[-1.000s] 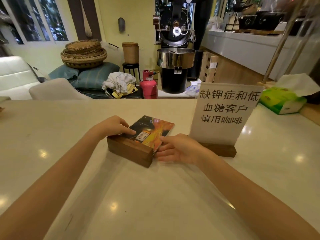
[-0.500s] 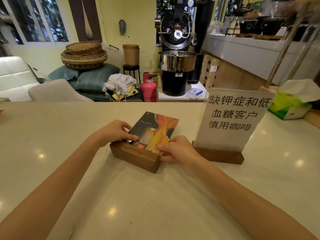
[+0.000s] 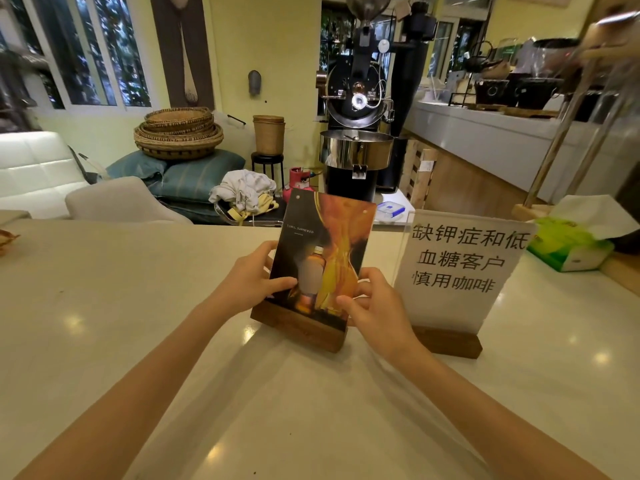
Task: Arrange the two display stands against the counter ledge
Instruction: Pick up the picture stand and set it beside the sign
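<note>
Left hand and right hand pinching picture stand by panel edges, upright on counter; text stand just right.

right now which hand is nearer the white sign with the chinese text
Right. The right hand grips the poster stand on the side beside the white sign; the left hand holds its far edge.

Two display stands, one tissue box.
</note>
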A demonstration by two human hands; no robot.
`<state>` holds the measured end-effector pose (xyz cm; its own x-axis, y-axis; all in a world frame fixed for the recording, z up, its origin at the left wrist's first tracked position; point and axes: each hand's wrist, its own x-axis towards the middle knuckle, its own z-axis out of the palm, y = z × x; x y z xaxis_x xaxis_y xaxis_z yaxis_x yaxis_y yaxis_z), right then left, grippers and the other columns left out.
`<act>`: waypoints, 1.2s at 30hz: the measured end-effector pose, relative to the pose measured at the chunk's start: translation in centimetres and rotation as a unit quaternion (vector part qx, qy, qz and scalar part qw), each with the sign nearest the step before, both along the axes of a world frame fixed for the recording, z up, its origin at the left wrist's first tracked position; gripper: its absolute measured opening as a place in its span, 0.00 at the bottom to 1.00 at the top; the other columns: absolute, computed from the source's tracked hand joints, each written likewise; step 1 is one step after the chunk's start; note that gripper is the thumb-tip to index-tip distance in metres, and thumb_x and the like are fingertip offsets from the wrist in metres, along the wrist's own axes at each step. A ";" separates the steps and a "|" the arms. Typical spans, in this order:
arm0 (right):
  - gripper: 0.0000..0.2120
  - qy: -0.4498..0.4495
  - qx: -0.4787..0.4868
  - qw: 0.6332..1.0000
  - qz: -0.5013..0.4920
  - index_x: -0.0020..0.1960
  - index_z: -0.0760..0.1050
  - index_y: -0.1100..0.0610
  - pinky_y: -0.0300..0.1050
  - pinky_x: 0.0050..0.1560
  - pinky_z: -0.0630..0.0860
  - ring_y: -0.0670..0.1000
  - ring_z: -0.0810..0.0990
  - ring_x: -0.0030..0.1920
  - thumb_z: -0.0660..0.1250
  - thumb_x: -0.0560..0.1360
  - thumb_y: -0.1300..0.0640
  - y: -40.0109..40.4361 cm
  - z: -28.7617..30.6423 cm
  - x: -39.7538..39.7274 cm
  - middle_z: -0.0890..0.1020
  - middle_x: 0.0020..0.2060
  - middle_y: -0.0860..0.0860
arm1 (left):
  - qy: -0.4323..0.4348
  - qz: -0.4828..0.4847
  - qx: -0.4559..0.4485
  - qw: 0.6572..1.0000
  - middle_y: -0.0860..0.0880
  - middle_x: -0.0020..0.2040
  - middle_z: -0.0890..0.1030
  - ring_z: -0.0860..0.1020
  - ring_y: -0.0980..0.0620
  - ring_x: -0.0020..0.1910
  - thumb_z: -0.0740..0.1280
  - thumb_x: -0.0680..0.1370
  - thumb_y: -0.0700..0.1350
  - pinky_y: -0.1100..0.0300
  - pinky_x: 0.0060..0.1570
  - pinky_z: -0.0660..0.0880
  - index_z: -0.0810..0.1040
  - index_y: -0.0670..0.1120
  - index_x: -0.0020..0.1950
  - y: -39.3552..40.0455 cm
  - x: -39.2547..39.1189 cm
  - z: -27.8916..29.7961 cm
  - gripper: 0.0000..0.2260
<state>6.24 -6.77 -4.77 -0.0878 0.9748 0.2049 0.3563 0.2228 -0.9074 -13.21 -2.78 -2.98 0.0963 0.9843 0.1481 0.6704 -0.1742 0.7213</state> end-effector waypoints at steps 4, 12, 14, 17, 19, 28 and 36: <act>0.13 -0.029 0.049 0.998 -0.011 0.52 0.63 0.48 0.29 0.35 0.76 0.45 0.78 0.45 0.65 0.74 0.58 -0.5 -0.3 0.6 0.77 0.46 0.46 | -0.012 0.002 0.043 0.999 0.49 0.49 0.74 0.77 0.49 0.45 0.69 0.72 0.45 0.64 0.37 0.74 0.60 0.48 0.69 -0.4 0.8 -0.5 0.29; 0.16 -0.071 0.110 0.991 -0.019 0.60 0.66 0.57 0.44 0.49 0.80 0.50 0.81 0.49 0.64 0.74 0.58 -1.4 -1.4 1.5 0.82 0.51 0.55 | -0.045 0.020 0.072 0.996 0.49 0.50 0.74 0.74 0.51 0.49 0.70 0.72 0.43 0.64 0.42 0.73 0.61 0.46 0.67 -1.3 2.1 -1.5 0.27; 0.16 -0.074 0.121 0.990 -0.017 0.60 0.66 0.57 0.42 0.48 0.79 0.51 0.81 0.50 0.64 0.74 0.58 -1.5 -1.6 1.6 0.82 0.51 0.55 | -0.057 0.024 0.078 0.995 0.49 0.53 0.73 0.74 0.51 0.50 0.70 0.71 0.43 0.62 0.44 0.75 0.61 0.46 0.68 -1.6 2.2 -1.7 0.28; 0.16 -0.081 0.132 0.988 -0.009 0.61 0.66 0.57 0.41 0.49 0.79 0.52 0.81 0.51 0.64 0.75 0.58 -1.6 -1.7 1.6 0.81 0.52 0.55 | -0.068 0.026 0.096 0.993 0.48 0.60 0.73 0.73 0.50 0.55 0.71 0.70 0.42 0.55 0.52 0.76 0.61 0.46 0.68 -2.2 2.5 -2.0 0.30; 0.16 -0.089 0.143 0.986 -0.001 0.61 0.66 0.58 0.42 0.49 0.79 0.52 0.81 0.52 0.64 0.75 0.58 -1.7 -1.8 1.6 0.81 0.53 0.56 | -0.067 0.029 0.099 0.992 0.45 0.65 0.72 0.72 0.47 0.60 0.71 0.70 0.43 0.49 0.59 0.75 0.61 0.46 0.68 -2.4 2.6 -2.1 0.30; 0.18 -0.078 0.126 0.989 -0.008 0.62 0.64 0.55 0.30 0.40 0.75 0.47 0.78 0.45 0.64 0.74 0.56 -1.8 -1.7 1.9 0.79 0.47 0.51 | -0.080 0.053 0.116 0.989 0.45 0.67 0.68 0.70 0.46 0.64 0.73 0.68 0.46 0.43 0.61 0.73 0.56 0.51 0.71 -2.8 3.2 -3.3 0.36; 0.05 -0.046 0.125 0.989 -0.065 0.43 0.72 0.51 0.31 0.40 0.78 0.47 0.81 0.40 0.67 0.72 0.59 -3.3 -1.5 7.9 0.79 0.39 0.49 | -0.118 0.098 0.156 0.976 0.43 0.68 0.66 0.69 0.52 0.62 0.78 0.61 0.44 0.53 0.63 0.70 0.50 0.50 0.73 -3.6 5.0 -3.4 0.49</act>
<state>14.18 -10.09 -6.29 0.0044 0.8994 0.4370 0.4756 0.3826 -0.7921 -8.16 -6.42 -6.37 -0.1614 0.8842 0.4384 0.5350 -0.2949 0.7917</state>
